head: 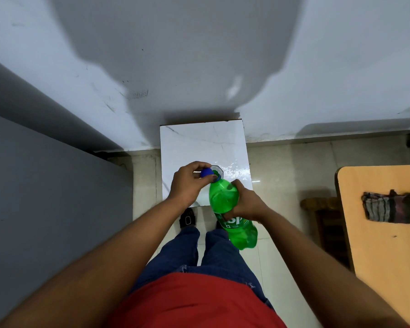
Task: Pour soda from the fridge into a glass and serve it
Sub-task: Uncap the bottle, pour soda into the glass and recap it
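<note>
My right hand (246, 204) grips a green soda bottle (225, 197) around its upper body, tilted with its neck toward the far side. My left hand (187, 183) pinches the blue cap (206, 173) just beside the bottle's open mouth. Behind the mouth stands a clear glass (219, 169) on a small white marble-topped stand (199, 143). The bottle's neck hides most of the glass.
A grey fridge (45, 197) fills the left side. At the right stands a wooden table (384, 245) with a striped cloth (391, 207) on it, and a dark wooden chair (324, 216) beside it. The wall lies behind the stand. My legs and shoes are below.
</note>
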